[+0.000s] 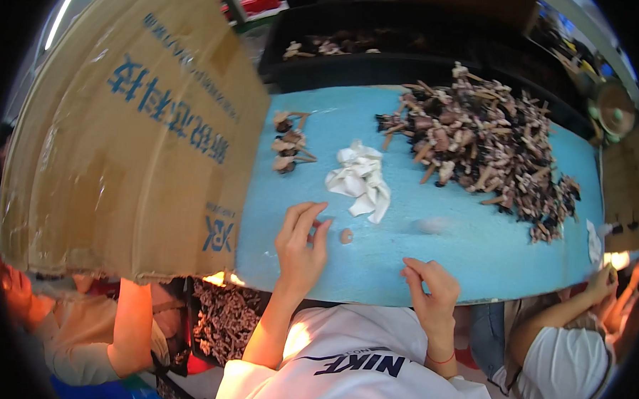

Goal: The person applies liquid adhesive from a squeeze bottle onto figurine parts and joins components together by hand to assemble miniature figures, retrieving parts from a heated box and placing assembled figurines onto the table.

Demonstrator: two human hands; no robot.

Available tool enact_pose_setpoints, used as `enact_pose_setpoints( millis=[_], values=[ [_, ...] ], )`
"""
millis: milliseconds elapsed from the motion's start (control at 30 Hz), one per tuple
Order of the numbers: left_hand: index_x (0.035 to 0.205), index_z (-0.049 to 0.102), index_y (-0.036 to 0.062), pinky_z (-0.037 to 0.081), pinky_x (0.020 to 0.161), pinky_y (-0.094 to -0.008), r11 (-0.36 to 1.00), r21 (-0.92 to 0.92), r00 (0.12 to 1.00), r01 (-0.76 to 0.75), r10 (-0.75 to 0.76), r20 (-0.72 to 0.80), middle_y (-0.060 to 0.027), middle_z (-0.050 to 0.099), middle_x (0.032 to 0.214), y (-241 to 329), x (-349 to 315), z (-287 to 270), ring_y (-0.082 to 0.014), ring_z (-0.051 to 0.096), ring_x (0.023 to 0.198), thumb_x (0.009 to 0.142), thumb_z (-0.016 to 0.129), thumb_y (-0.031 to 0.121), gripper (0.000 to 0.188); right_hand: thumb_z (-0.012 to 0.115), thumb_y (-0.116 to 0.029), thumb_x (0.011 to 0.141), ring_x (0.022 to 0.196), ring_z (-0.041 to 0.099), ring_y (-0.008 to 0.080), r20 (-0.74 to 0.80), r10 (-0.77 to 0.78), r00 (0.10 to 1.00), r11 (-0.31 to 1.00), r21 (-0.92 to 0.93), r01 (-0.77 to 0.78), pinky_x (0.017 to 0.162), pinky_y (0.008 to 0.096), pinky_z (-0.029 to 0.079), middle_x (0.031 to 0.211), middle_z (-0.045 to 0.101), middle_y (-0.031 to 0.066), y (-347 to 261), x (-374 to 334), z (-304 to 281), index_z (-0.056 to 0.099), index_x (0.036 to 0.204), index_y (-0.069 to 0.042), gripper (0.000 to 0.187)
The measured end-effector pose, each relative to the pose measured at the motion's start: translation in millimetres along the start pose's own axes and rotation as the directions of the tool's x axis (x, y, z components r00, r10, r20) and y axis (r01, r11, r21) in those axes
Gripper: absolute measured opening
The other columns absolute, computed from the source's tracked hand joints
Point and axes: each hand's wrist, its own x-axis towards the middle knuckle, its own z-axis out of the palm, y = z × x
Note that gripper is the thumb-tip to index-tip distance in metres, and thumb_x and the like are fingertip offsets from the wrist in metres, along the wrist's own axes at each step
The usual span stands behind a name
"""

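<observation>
Blue tabletop [269, 215]: small beige piece [346, 235] just right of left grip [304, 243], fingertips [323, 227] apart

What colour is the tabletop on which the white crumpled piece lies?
The tabletop is light blue, seen in the head view.

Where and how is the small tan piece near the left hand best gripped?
Probably by its rounded sides, pinched from the left between thumb and forefinger: the small tan piece shows no handle and lies on the blue tabletop just right of the left hand.
</observation>
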Motion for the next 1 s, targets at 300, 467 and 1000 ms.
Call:
enact_pose_setpoints(
  millis=[300,467,1000],
  values=[
    [0.096,0.062,0.0008,0.043,0.051,-0.0219,0.990,-0.133,0.997,0.037,-0.029,0.068,-0.0094,0.057,0.092,21.9,-21.0,11.8,-0.0143,0.055,0.066,0.074,0.059,-0.008,0.023,0.060,0.004,0.076,0.063,0.057,0.0199,-0.319,0.083,0.944,0.957,-0.240,-0.165,0.053,0.0266,0.044,0.079,0.061,0.0108,43.3,15.4,-69.2,0.062,0.088,0.001,0.013],
    [0.095,0.062,0.0008,0.044,0.051,-0.0227,0.988,-0.153,0.995,0.028,-0.012,0.103,-0.0099,0.057,0.092,22.8,-27.5,13.6,-0.0149,0.055,0.068,0.074,0.059,-0.008,0.023,0.059,0.000,0.077,0.073,0.058,0.0271,-0.332,0.101,0.938,0.906,-0.358,-0.224,0.054,0.0303,0.048,0.095,0.057,0.0130,76.1,19.1,-91.3,0.058,0.098,-0.001,0.021],
    [0.092,0.063,-0.0014,0.045,0.051,-0.0241,0.983,-0.185,0.988,0.011,0.018,0.156,-0.0120,0.058,0.088,31.2,-36.1,14.0,-0.0189,0.058,0.071,0.074,0.057,-0.010,0.021,0.061,0.000,0.071,0.071,0.058,0.0235,-0.175,-0.003,0.985,0.697,-0.707,-0.124,0.052,0.0317,0.046,0.079,0.054,0.0096,114.6,41.4,-84.8,0.056,0.094,-0.008,0.025]
  ],
)
